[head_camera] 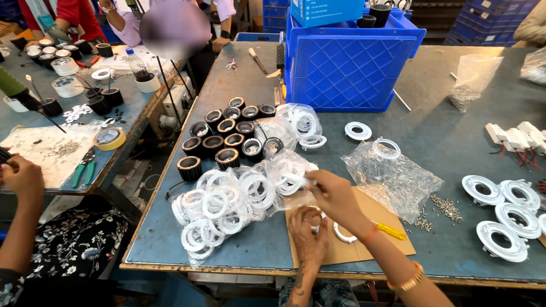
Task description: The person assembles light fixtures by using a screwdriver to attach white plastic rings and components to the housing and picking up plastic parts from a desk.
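My left hand [307, 234] rests on a brown cardboard sheet [375, 239] and curls around a small white ring, pressing it to the sheet. My right hand [335, 196] reaches across it and pinches the clear plastic wrap of a bagged white ring [293, 181] at the edge of a heap of bagged white rings [227, 204]. A bare white ring [343, 234] lies on the cardboard by my right wrist. A yellow-handled screwdriver [389, 230] lies on the sheet to the right.
Black cylindrical lamp housings [227, 133] stand in a cluster behind the heap. An empty crumpled bag [392, 176], loose screws [446, 207], larger white round frames [500, 210] and a blue crate [347, 62] are to the right and back. Other people work at the left table.
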